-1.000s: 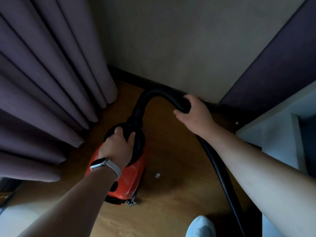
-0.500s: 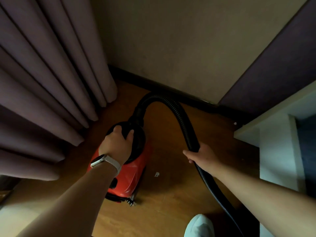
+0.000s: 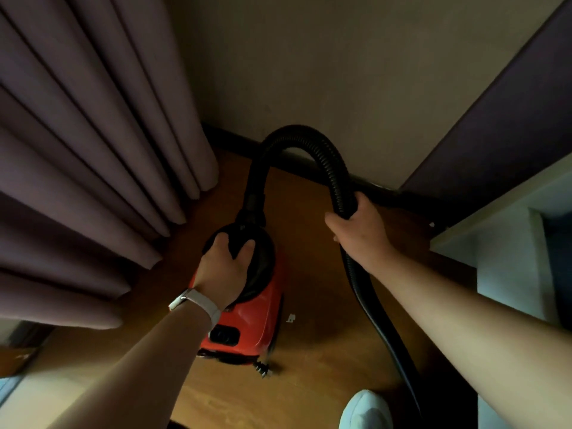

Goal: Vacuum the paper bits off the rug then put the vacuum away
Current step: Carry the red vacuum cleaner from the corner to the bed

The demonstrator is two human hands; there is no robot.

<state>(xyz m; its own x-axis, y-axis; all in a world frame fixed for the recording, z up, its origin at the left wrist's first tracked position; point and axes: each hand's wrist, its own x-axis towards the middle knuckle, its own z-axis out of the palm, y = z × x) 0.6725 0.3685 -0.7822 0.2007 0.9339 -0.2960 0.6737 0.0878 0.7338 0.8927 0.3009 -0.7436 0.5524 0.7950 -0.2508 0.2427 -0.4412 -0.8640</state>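
Note:
A small red vacuum [image 3: 250, 323] with a round black top stands on the wooden floor in the corner, close to the curtain. My left hand [image 3: 224, 269], a pale watch on its wrist, grips the black top of the vacuum. A black ribbed hose [image 3: 297, 140] arches up from the vacuum and comes down on the right. My right hand [image 3: 360, 232] is closed around the hose just past the arch. Below that hand the hose runs down toward the bottom right. One white paper bit [image 3: 291, 318] lies on the floor right of the vacuum. No rug is in view.
Heavy purple curtains [image 3: 93, 150] hang on the left. A beige wall [image 3: 309, 72] with a dark baseboard closes the corner. White furniture [image 3: 507, 243] and a dark panel stand on the right. My white shoe [image 3: 365, 410] shows at the bottom.
My right hand slid down the hose, then came back up to hold it near the arch. The hose loop now stands taller. My left hand stayed on the vacuum's top.

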